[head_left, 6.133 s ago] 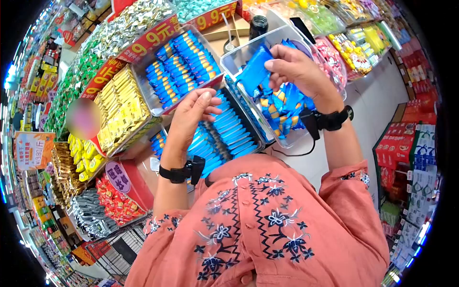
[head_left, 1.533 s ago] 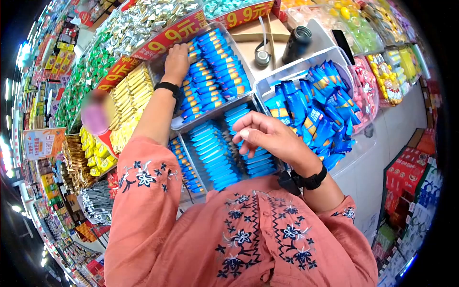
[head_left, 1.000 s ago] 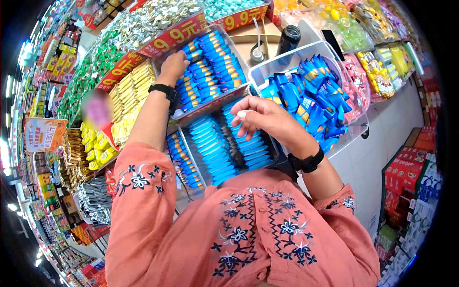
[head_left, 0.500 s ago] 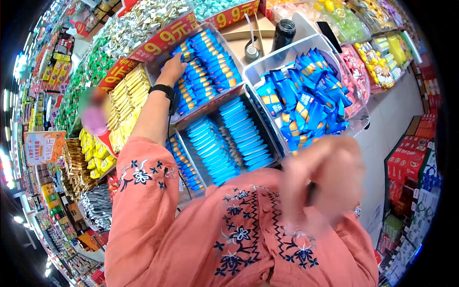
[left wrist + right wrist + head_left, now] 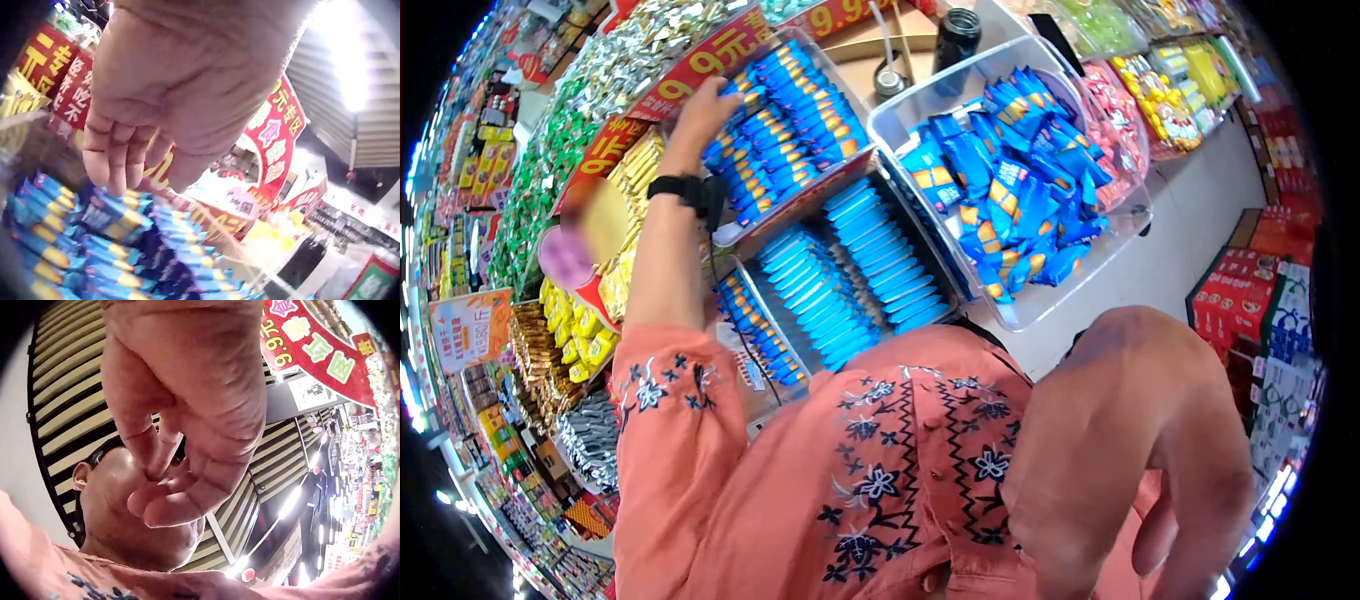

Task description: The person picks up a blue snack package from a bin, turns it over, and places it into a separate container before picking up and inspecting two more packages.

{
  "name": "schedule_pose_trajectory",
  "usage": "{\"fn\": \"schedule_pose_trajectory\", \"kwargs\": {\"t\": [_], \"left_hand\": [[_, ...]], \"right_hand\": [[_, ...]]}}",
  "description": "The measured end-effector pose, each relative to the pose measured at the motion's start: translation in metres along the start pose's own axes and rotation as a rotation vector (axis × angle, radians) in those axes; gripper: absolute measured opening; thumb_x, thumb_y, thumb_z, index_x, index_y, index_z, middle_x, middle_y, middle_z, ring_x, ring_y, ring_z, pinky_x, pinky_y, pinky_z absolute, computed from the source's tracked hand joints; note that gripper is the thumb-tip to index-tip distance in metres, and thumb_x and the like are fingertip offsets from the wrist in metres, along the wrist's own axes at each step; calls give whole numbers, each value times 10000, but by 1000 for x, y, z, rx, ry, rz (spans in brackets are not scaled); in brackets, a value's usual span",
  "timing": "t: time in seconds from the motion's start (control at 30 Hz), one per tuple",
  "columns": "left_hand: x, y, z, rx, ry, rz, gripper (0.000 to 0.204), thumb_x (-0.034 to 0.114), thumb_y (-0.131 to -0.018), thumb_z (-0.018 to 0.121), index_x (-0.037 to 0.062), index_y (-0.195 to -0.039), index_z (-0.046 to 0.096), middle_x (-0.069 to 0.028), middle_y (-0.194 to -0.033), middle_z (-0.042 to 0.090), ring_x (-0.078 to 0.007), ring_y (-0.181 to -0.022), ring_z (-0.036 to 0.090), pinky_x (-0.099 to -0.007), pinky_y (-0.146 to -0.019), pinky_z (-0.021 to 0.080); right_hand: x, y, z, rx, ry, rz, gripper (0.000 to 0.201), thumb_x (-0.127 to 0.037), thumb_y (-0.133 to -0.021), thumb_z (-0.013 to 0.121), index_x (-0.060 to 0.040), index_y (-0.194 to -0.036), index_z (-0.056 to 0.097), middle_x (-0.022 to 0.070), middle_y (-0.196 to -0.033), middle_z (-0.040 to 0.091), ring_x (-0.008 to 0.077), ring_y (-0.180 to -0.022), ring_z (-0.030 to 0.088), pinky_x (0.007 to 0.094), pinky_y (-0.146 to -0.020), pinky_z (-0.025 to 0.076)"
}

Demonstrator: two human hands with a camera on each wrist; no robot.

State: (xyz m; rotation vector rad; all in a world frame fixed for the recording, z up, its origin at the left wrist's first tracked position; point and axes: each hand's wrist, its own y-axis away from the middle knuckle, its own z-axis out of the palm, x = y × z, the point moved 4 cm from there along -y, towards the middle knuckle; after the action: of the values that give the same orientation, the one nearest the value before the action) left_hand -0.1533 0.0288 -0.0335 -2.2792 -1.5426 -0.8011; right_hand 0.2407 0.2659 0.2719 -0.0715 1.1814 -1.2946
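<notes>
My left hand (image 5: 700, 115) reaches to the back-left of a bin of blue biscuit packets (image 5: 805, 110) standing in rows. In the left wrist view its fingers hang loosely bent, fingertips right at a tilted blue packet (image 5: 115, 215). My right hand (image 5: 1130, 430) is raised close to the head camera, away from the goods. The right wrist view shows that hand (image 5: 187, 406) with loosely bent fingers and nothing between them, in front of the person's face. A clear plastic tub (image 5: 1025, 318) to the right holds a loose heap of blue packets (image 5: 1010, 190).
A nearer bin holds rows of light-blue packets (image 5: 795, 285). Yellow packets (image 5: 635, 185) lie left of the left hand, below red price signs (image 5: 700, 65). A black bottle (image 5: 957, 40) stands behind the tub. Red cartons (image 5: 1235, 290) are stacked at the right.
About six seconds ago my right hand held a blue packet over the tub. Since then my left hand has reached into the back bin, and my right hand has risen toward the face.
</notes>
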Motion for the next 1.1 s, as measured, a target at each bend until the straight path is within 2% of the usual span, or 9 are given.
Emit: {"fn": "schedule_pose_trajectory", "kwargs": {"t": [0.07,0.1,0.17,0.3,0.37,0.53,0.83,0.97,1.1], "left_hand": [[64,35,-32,-5,176,-28,628,413,-918,686,11,-1375,530,-107,-1139,688,-158,-940,654,-306,-773,519],[89,51,-42,10,284,-46,603,402,-925,684,25,-1372,537,-92,-1131,682,-145,-933,653,-277,-747,500],[137,88,-57,55,464,88,581,397,-941,669,12,-1357,537,-85,-1149,667,-144,-947,660,-270,-750,496],[200,164,-58,90,649,195,467,303,-977,635,10,-1330,550,-83,-1156,661,-134,-941,667,-253,-750,494],[202,189,-42,62,702,185,422,267,-990,616,12,-1320,554,-76,-1132,661,-125,-922,665,-247,-743,495],[181,229,1,-38,866,55,402,248,-991,623,13,-1307,544,-56,-1045,654,-112,-871,650,-234,-709,492],[171,264,24,-136,872,-2,401,286,-1008,589,42,-1324,547,-76,-1097,678,-141,-911,656,-264,-747,502],[168,269,32,-158,899,-19,410,272,-989,624,29,-1311,549,-86,-1088,671,-142,-886,661,-266,-725,502],[157,274,38,-183,943,-41,417,259,-989,627,14,-1314,537,-87,-1073,668,-140,-881,662,-263,-717,504]], "right_hand": [[-1,6,-14,-96,-5,43,190,-126,-989,598,-31,-1142,658,211,-945,670,234,-696,658,325,-546,525],[0,9,-22,-156,-3,73,198,-126,-989,599,-26,-1152,652,217,-937,675,243,-699,662,333,-544,527],[4,17,-43,-157,56,143,216,-125,-988,602,-16,-1170,642,230,-921,683,260,-705,671,350,-542,532],[9,32,-108,567,682,322,263,-184,-997,533,10,-1158,608,92,-932,673,130,-767,667,265,-590,522],[22,45,-150,580,971,497,300,-235,-973,592,-5,-1164,613,68,-975,667,124,-818,666,256,-643,535],[59,83,-226,609,1283,937,398,-277,-927,647,-8,-1211,575,95,-936,666,160,-742,674,279,-591,544],[102,108,-256,510,1402,1382,526,-307,-855,707,31,-1223,542,151,-891,670,214,-591,664,328,-457,515],[107,115,-263,507,1459,1304,389,-258,-853,656,44,-1085,575,175,-854,683,247,-594,678,376,-455,516],[71,104,-243,640,1290,1084,423,-283,-847,686,7,-1140,591,112,-823,666,183,-611,659,314,-495,511]]}}
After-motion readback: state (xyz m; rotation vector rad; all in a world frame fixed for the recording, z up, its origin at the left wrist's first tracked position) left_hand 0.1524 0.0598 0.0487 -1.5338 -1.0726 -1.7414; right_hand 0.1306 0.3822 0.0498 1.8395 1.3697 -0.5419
